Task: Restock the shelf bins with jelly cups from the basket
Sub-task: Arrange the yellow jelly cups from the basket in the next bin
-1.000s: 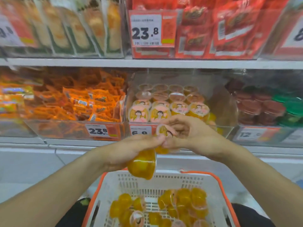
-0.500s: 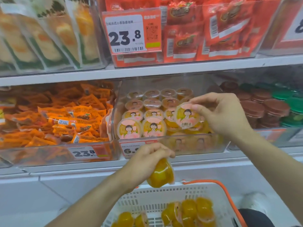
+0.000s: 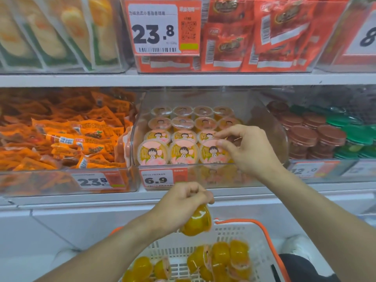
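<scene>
Our right hand point(image 3: 247, 151) sets a jelly cup point(image 3: 213, 152) in the clear bin point(image 3: 270, 127), fingers pinching its lid, while our left hand point(image 3: 181, 202) grips another cup point(image 3: 196, 221) above the basket point(image 3: 240, 228).

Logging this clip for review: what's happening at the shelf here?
A person is restocking jelly cups. The right hand is setting a cup into the front row of the clear bin above the 6.9 price tag. The left hand holds another cup over the basket, which has more cups in it.
</scene>
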A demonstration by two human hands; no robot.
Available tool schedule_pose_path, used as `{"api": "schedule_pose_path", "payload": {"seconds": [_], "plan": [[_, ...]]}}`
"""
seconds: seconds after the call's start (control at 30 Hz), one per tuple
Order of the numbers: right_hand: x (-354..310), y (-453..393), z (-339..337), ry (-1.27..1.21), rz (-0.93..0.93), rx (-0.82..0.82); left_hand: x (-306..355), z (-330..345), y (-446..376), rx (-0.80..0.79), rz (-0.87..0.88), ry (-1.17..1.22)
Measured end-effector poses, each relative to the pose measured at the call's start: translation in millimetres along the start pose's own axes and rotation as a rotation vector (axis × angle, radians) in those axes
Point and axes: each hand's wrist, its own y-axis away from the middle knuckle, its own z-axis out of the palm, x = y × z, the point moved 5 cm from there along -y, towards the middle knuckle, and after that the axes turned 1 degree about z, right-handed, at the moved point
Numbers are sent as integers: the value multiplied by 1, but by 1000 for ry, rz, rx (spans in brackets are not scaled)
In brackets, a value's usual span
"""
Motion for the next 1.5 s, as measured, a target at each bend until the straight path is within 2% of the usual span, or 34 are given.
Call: {"api": "schedule_pose_path", "payload": {"seconds": [0.27, 0.57, 0.67, 0.73, 0.77, 0.8, 0.9, 0.93, 0.97, 1.07, 1.2, 1.3, 1.37, 1.43, 1.5], "plan": [[9, 0, 0, -51, 73, -28, 1, -4, 3, -11, 24, 16], [27, 8, 0, -186, 244, 6, 8, -7, 3, -5, 155, 294], [11, 15, -19, -153, 131, 214, 5, -9, 1, -2, 186, 400], [-6, 21, -30, -175, -2, 250, 7, -9, 2, -31, 192, 509], [-13, 24, -29, -227, -46, 173, 9, -9, 2, -49, 195, 563], [-20, 27, -25, -311, -60, 26, 12, -8, 3, -67, 195, 615], [-33, 50, -1, -482, 42, -534, 18, -5, 5, -114, 173, 746], [-35, 59, 6, -457, 68, -641, 19, -5, 5, -116, 170, 772], [-37, 66, 10, -433, 81, -680, 19, -5, 5, -107, 178, 777], [-43, 75, 10, -412, 147, -637, 16, -8, 4, -31, 270, 689], [-34, 87, 3, -362, 393, -624, 28, -6, 18, 152, 601, 398], [-30, 102, 5, -600, 628, -757, 42, -4, 32, 324, 843, 171], [-31, 106, 7, -815, 660, -784, 49, -1, 34, 358, 922, 73], [-22, 103, 4, -911, 634, -664, 53, 3, 33, 352, 923, 35], [-10, 93, -7, -825, 529, -435, 56, 5, 31, 366, 890, -10]]}}
